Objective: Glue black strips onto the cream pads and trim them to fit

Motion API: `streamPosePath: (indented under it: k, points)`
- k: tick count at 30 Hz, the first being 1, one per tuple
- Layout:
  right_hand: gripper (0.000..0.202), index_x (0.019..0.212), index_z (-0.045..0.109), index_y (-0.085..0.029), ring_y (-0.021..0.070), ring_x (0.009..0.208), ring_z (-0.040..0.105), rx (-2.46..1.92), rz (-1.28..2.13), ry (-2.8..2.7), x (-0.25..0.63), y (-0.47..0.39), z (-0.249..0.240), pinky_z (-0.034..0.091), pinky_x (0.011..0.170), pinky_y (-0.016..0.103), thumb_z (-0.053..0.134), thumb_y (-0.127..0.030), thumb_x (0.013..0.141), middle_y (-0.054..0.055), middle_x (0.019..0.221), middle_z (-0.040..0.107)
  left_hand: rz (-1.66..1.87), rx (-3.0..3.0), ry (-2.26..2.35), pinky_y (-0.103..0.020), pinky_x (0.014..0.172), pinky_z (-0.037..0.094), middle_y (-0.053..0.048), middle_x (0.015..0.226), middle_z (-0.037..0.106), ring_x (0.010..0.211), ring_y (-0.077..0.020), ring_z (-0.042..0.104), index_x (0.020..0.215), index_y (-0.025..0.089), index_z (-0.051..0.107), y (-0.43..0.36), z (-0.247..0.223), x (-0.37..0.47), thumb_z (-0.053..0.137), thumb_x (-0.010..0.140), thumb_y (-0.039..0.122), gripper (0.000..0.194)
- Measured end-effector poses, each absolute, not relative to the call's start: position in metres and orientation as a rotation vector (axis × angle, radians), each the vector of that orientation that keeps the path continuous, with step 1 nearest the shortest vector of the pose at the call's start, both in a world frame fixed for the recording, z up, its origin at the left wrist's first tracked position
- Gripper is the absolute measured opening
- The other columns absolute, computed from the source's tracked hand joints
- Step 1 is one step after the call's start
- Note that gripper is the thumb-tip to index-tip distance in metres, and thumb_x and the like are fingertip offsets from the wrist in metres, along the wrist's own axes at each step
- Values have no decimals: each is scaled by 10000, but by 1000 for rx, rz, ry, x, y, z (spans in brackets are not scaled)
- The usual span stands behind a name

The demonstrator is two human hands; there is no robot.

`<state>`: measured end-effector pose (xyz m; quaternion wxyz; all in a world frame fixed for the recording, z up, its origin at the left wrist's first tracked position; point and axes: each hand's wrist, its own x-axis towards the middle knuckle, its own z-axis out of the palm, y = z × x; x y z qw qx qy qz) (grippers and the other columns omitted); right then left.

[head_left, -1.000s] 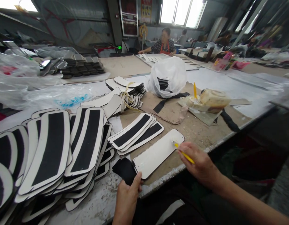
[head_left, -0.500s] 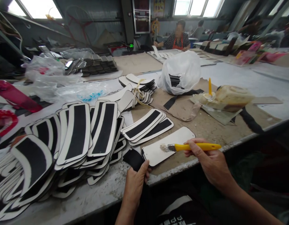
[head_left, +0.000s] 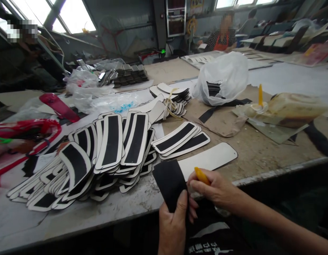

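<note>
My left hand (head_left: pixel 173 221) grips black strips (head_left: pixel 169 179) at the table's front edge, its thumb pressed on top. They stand up over the near end of a white curved panel (head_left: pixel 213 156) lying flat. My right hand (head_left: pixel 215 187) is closed round a brush (head_left: pixel 202 176) with a yellow handle, close beside the strips; its bristles are hidden by the hand. Just behind lie a few white panels (head_left: pixel 165 153) with black strips on them. A large heap of similar panels (head_left: pixel 108 148) spreads to the left.
A stained plastic container (head_left: pixel 294 109) stands at the right, a yellow stick (head_left: pixel 260 95) upright in its opening. A white plastic bag (head_left: pixel 224 78) with black pieces sits behind. Red bags (head_left: pixel 28 132) lie at the left. A person in a red apron (head_left: pixel 221 42) is across the table.
My right hand has moved left with the brush, off the white panel to beside my left hand. My left hand has raised the black strips. The view has turned left.
</note>
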<state>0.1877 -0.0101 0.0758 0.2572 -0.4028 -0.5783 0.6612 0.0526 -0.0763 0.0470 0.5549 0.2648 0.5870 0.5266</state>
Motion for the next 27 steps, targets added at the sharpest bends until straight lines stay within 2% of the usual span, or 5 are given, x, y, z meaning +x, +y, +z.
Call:
streamPosePath:
  k: [7,15,19,24,27]
  points:
    - [317,709,450,-215,120,321,465,-1049,1980,-1187,170,-23,61,407,334,242,539,-499,817,-81,406,469,1141,599,1318,-237,468,430,-43,514,607,451,-125,525,607,132,644,-79,36,64,653,679,551,425]
    - [263,762,573,-208,163,591,604,-1284,1559,-1107,224,8,76,524,559,272,659,-455,733,5,685,638,1095,523,1378,-290,559,489,-90,621,675,539,-181,596,673,119,676,-95,7,54,666,670,541,422]
    - [242,736,581,-210,135,446,516,-1460,1476,-1471,265,24,75,414,376,234,589,-447,785,-5,573,586,1178,423,1525,-240,494,430,-24,542,595,493,-126,521,591,136,608,-79,10,36,667,695,492,375]
    - [169,686,619,-205,135,538,525,-1330,1223,-2213,273,23,70,430,501,236,565,-308,809,0,612,610,1173,422,1586,-216,449,378,35,521,554,468,-108,493,869,127,624,-41,19,30,705,656,454,398]
    - [206,682,642,-205,116,514,499,-1183,1400,-2286,252,20,75,409,497,218,587,-361,806,-27,572,596,1021,513,1544,-208,417,346,21,481,545,424,-101,486,709,122,608,-24,18,28,708,638,432,334]
